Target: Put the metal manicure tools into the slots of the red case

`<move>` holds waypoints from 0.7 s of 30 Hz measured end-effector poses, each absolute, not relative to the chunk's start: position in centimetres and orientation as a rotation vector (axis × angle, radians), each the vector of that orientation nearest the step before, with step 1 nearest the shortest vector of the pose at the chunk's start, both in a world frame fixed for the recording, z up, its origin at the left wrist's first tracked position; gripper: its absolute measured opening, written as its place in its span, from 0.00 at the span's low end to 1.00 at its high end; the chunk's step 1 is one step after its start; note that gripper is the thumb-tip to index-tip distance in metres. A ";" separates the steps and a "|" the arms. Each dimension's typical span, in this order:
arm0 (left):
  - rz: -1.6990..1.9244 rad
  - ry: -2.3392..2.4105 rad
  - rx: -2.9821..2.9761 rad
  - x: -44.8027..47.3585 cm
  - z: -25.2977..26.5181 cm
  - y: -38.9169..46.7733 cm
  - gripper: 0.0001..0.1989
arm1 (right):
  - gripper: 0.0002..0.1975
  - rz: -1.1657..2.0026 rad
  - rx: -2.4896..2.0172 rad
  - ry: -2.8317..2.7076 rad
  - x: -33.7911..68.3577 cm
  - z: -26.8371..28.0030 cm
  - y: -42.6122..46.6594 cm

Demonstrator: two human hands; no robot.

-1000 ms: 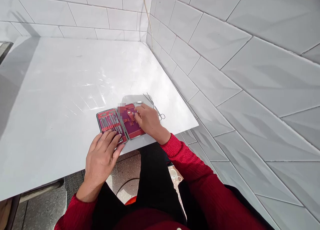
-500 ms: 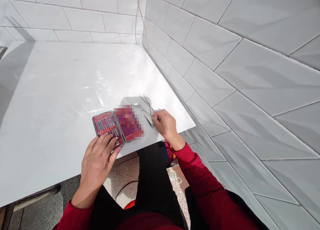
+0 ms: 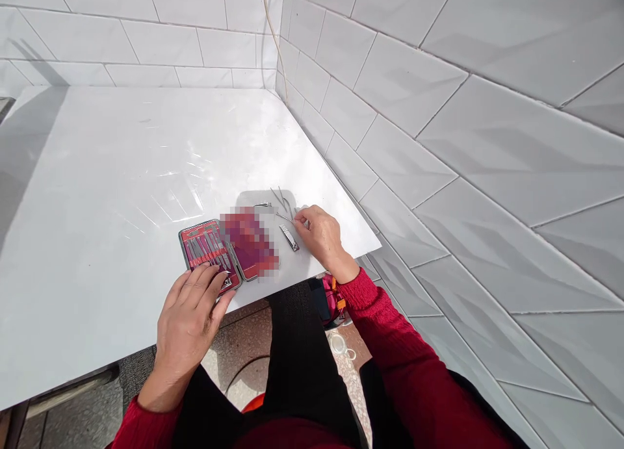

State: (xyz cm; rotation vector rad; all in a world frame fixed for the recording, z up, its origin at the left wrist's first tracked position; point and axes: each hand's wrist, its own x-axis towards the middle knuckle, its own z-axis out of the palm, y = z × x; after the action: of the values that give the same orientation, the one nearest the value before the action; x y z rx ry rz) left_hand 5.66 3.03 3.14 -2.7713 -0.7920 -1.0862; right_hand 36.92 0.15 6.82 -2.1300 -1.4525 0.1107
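Observation:
An open manicure case (image 3: 237, 267) with a dark rim lies near the table's front edge. Slim metal tools (image 3: 207, 249) sit in rows in its left half, and the right half is blurred out. My left hand (image 3: 192, 309) lies over the lower left corner of the case, fingers stretched out. Right of the case, my right hand (image 3: 319, 236) is closed in a pinch at the end of a thin metal tool (image 3: 283, 217); its kind is unclear. Close by lie a nail clipper (image 3: 289, 238), a smaller metal piece (image 3: 263, 205) and a tool with two thin handles (image 3: 285, 202).
The white tabletop (image 3: 121, 143) meets a tiled wall (image 3: 414, 150) on the right and another behind. A pale cable (image 3: 273, 30) runs down the corner. Below the table edge are my legs (image 3: 297, 345) and a pink and orange item (image 3: 335, 299).
My right hand has shifted slightly up and left, uncovering more of the nail clipper. The left hand stays on the case. The view has tilted a little.

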 end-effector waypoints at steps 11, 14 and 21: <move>-1.095 -0.813 -2.808 5.6 3.1 2.9 0.17 | 0.09 -0.043 -2.243 -1.662 36.8 7.7 7.2; -1.078 -0.838 -2.819 5.5 2.9 2.9 0.19 | 0.10 -0.022 -2.302 -1.671 37.0 7.7 8.1; -1.046 -0.849 -2.814 5.5 3.1 2.6 0.16 | 0.09 0.355 -1.957 -1.530 36.6 8.2 7.4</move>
State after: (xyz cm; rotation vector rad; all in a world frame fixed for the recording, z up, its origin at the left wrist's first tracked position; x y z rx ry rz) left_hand 5.52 2.64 3.11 -2.8138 -0.8492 -1.0465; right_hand 36.61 7.36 8.24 -1.9566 -1.5304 0.3553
